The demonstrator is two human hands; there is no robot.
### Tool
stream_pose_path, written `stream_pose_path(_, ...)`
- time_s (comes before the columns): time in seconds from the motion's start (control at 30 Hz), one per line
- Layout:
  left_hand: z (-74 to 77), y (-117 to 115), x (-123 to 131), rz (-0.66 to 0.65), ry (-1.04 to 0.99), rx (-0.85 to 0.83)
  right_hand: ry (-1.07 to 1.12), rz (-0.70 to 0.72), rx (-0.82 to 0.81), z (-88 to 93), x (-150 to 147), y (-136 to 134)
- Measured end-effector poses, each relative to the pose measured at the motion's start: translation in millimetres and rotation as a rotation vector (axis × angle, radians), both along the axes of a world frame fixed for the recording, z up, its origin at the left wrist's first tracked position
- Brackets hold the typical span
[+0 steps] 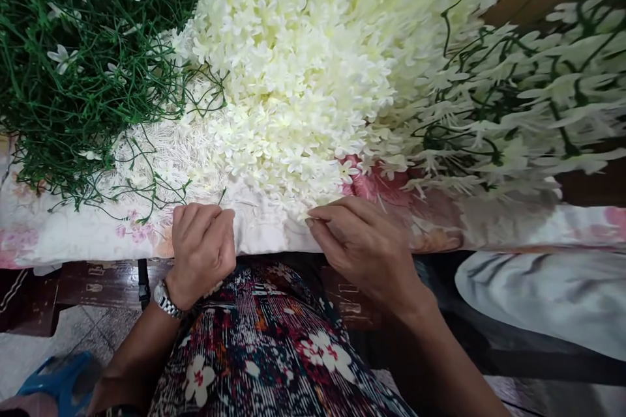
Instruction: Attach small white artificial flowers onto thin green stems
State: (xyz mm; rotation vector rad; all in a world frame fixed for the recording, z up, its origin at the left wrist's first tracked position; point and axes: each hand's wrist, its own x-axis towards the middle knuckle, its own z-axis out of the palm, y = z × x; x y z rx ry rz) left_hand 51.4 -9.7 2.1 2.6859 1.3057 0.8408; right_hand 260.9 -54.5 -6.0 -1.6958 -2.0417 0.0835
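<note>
Nearest to me I see a lap covered in dark fabric printed with red and white flowers [274,345], and a blue sandal [59,381] at the near left corner on the tiled floor. A silver metal wristwatch [165,300] sits on the left wrist.

Just beyond the lap, both hands rest at the near edge of a pale cloth with faded pink floral print [73,234] that covers the tabletop. My left hand [203,251] is curled into a loose fist, fingers folded under, knuckles up; whether it grips anything inside I cannot tell. My right hand [362,244] lies flat-angled with thumb and forefinger pinched together on a small cream artificial blossom [309,214] at the near fringe of the flower pile. The two hands are apart, with bare cloth between them.

Farther back, a large heap of cream-white artificial flower petals [303,78] fills the middle. Between it and the left hand lies a patch of thin white plastic stamens [166,156]. On the far left is a tangle of green wire-like plastic stems [73,78] with a few white blossoms. On the right, finished sprays of white flowers on green stems [528,98] spread out, and a grey-white plastic bag [548,293] lies near right
</note>
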Motion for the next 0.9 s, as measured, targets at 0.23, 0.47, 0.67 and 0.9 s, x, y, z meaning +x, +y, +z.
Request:
stream_pose_path(0.23,4.2,20.2,26.3,-0.125,0.366,-0.025,0.247,0.011,0.066,2.2,-7.3,5.4)
stream_pose_path(0.47,5.6,19.8,29.2,-0.079,0.166,-0.015,0.559,-0.054,0.000,7.6,-11.1,7.9)
stream_pose_path(0.67,30.5,7.6,33.8,-0.138,-0.270,-0.305,1.215,0.003,-0.214,-1.6,-19.5,9.4)
stream_pose_path(0.9,35.5,0.8,40.2,-0.147,-0.331,-0.427,1.388,0.024,-0.299,-7.8,-27.9,8.8)
